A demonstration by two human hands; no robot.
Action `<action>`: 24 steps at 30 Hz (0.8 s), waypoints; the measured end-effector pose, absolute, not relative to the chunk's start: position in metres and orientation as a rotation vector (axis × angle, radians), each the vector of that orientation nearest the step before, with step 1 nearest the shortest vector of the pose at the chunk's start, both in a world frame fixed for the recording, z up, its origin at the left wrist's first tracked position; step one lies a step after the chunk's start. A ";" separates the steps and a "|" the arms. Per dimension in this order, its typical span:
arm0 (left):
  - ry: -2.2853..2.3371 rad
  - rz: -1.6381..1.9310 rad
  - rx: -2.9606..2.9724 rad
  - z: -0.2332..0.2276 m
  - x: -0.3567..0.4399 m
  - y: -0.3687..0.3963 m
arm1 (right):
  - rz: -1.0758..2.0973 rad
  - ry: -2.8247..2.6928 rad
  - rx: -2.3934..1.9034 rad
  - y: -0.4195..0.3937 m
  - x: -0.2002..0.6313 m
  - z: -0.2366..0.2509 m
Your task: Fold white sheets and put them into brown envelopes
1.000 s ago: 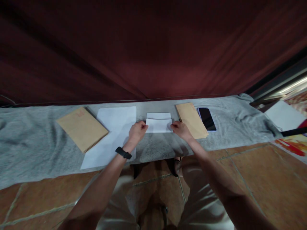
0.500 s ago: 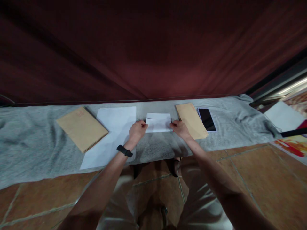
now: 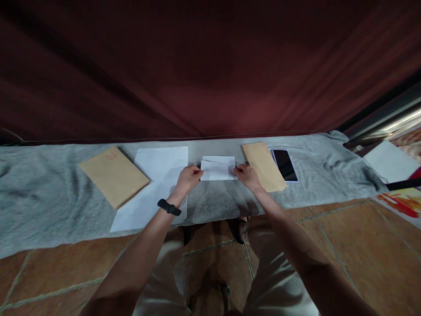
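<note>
Our left hand [image 3: 188,179] and right hand [image 3: 247,176], fingers pinching the folded paper [image 3: 218,169], now flatter than before; fingertip contact indistinct.

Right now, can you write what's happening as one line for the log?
left hand: grips folded white paper left edge | right hand: grips right edge | paper: on grey cloth | nearby: brown envelope, phone

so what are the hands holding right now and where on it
A folded white paper on the grey cloth: the left hand pinches its left edge and the right hand its right edge, one at each short end.
</note>
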State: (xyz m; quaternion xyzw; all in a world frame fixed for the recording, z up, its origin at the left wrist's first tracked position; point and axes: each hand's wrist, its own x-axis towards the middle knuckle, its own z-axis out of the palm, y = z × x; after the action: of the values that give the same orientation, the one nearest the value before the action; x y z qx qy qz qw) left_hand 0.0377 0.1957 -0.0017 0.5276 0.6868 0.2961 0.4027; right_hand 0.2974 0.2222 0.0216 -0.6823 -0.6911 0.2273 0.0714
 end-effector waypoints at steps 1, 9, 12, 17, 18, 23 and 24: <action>1.759 0.739 1.368 0.000 0.039 0.197 | 0.681 -2.073 -2.055 0.223 0.297 0.022; 1.883 0.636 1.469 0.005 0.041 0.201 | 0.643 -2.058 -2.105 0.227 0.293 0.025; 1.910 0.609 1.466 0.007 0.043 0.201 | 0.628 -2.044 -2.116 0.228 0.292 0.023; 1.949 0.562 1.503 0.013 0.046 0.203 | 0.634 -2.025 -2.117 0.230 0.292 0.021; 1.958 0.554 1.502 0.014 0.047 0.203 | 0.629 -2.017 -2.122 0.230 0.291 0.021; 1.987 0.515 1.491 0.018 0.049 0.205 | 0.597 -2.021 -2.156 0.232 0.289 0.023; 1.991 0.509 1.488 0.019 0.049 0.206 | 0.590 -2.029 -2.160 0.233 0.289 0.023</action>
State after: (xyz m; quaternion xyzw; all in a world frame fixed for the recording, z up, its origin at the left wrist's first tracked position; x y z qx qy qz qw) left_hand 0.0493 0.2057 0.0187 0.5601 0.7490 0.1916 0.2976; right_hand 0.2885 0.2328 0.0226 -0.7136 -0.6702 0.1949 0.0600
